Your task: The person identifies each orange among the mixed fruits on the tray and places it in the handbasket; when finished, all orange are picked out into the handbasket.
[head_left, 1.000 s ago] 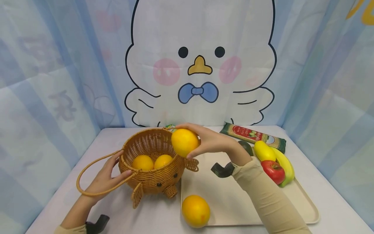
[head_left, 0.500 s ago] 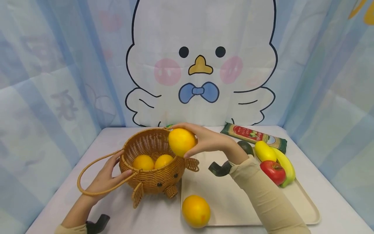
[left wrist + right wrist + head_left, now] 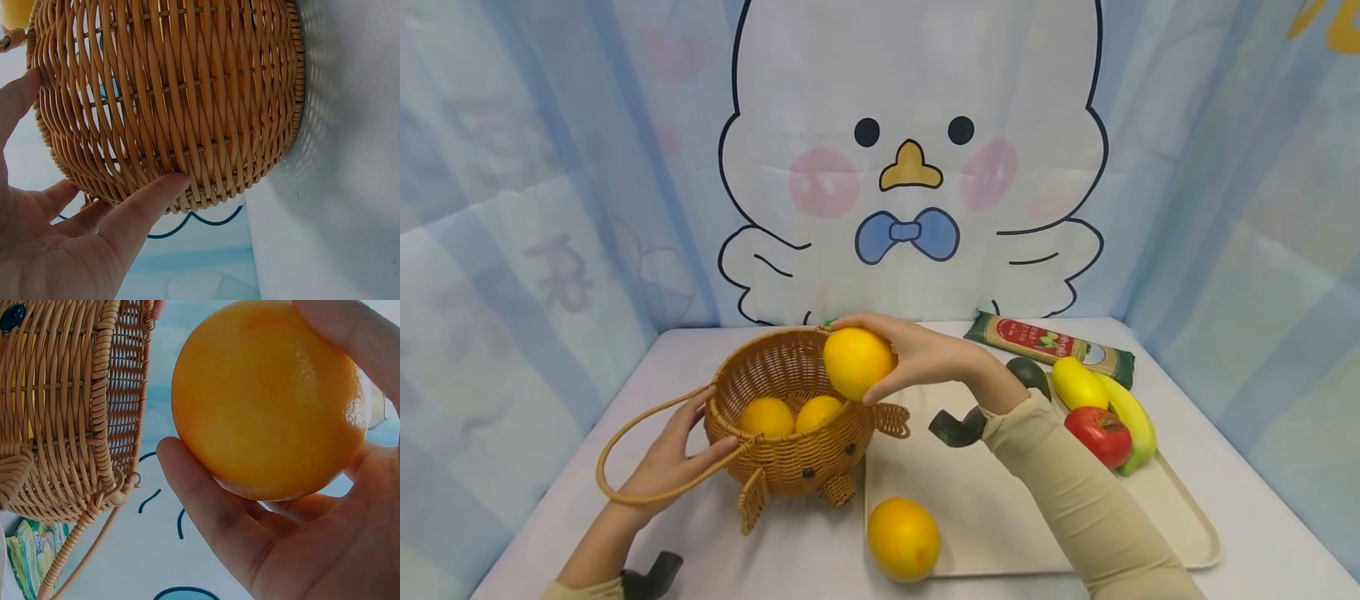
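Head view: an orange [image 3: 859, 363] is held aloft at the right rim of a wicker basket [image 3: 778, 462] with an animal face. The right hand [image 3: 925, 357] grasps it between thumb and fingers; the right wrist view shows a gap between the fruit and the woven rim. The basket's mouth faces up, with two further oranges, a left one [image 3: 767, 416] and a right one [image 3: 817, 412], low inside and wall visible above them. The left hand [image 3: 670, 462] is unclenched, its spread fingers resting against the basket's left side, while the handle [image 3: 607, 437] loops out across that wrist.

Just right of the basket runs the left edge of a cream tray [image 3: 970, 500], its near left corner covered by a loose orange [image 3: 903, 540]. Bare tray surface stretches from there toward the right sleeve [image 3: 1075, 492], which crosses above it. Past the sleeve, a red apple [image 3: 1099, 437], a yellow fruit [image 3: 1078, 385] and a banana [image 3: 1138, 429] crowd the right edge. An avocado [image 3: 1028, 375] lies by the far edge; beyond it, a long packet [image 3: 1048, 342] sits near the tabletop's back edge.
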Available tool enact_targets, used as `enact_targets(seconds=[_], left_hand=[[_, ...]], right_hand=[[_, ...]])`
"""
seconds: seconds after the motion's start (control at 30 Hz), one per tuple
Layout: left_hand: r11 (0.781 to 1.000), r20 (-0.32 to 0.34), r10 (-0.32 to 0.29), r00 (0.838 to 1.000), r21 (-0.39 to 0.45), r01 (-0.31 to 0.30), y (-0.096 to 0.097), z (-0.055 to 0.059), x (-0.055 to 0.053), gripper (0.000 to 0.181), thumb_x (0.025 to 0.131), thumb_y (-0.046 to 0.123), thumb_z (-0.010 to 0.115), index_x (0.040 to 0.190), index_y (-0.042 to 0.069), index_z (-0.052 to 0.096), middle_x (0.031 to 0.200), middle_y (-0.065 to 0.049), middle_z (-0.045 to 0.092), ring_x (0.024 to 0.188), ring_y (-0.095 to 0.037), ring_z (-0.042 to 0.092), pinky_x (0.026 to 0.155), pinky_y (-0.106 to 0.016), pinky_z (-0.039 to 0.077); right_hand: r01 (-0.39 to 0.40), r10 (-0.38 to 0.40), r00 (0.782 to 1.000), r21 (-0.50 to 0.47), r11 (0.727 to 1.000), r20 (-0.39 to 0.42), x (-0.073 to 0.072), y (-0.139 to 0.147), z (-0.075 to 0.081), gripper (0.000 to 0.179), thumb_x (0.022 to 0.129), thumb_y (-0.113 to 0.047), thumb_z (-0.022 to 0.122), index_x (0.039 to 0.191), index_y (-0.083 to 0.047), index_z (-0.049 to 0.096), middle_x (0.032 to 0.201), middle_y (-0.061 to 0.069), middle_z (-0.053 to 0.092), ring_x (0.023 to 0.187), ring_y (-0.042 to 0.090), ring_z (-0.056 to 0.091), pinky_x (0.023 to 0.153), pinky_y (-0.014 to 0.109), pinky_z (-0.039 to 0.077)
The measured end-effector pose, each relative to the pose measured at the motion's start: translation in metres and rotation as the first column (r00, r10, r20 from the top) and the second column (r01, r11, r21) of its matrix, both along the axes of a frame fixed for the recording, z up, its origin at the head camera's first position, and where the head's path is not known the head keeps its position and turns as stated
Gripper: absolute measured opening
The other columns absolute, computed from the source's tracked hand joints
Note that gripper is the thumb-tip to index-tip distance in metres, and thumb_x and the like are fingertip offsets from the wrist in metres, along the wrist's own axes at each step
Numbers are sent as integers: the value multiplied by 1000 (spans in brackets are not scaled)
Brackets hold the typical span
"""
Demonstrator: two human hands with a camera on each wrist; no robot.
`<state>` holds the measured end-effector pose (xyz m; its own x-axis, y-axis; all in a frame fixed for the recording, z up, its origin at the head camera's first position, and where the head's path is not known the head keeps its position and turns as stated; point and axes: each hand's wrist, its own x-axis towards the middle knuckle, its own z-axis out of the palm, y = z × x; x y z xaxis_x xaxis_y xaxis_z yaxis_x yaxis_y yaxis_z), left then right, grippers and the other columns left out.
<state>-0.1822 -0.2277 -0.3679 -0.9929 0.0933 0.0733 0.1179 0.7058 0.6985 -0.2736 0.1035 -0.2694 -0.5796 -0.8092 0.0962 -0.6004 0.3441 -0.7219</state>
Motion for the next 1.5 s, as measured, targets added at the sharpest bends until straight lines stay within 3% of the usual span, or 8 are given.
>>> enact_targets(seconds=[0.8,1.03,1.5], left_hand=[[1000,-14,-10,1000,5,10,2,0,-2,85,89,46,59,152,13,11,156,-23,13,138,-50,22,102,-66,34],[1000,12,7,1000,0,-7,1,0,0,87,89,48,59,152,15,9,157,-24,11,139,-49,22,103,-67,32],[1000,25,10,1000,-16,-10,1,0,0,89,88,50,59,152,13,9,157,-23,12,139,-50,21,105,-68,27]], right_hand=[[19,-19,1000,24,1000,3,0,-3,1,86,71,-25,81,143,-26,33,141,-7,41,111,19,53,91,34,51],[5,-5,1000,18,1000,2,2,-4,2,83,72,-25,81,140,-34,35,142,-8,39,112,18,52,92,34,51],[19,-19,1000,20,1000,-13,1,-9,3,87,71,-25,82,143,-28,34,140,-7,42,112,17,53,91,33,51]])
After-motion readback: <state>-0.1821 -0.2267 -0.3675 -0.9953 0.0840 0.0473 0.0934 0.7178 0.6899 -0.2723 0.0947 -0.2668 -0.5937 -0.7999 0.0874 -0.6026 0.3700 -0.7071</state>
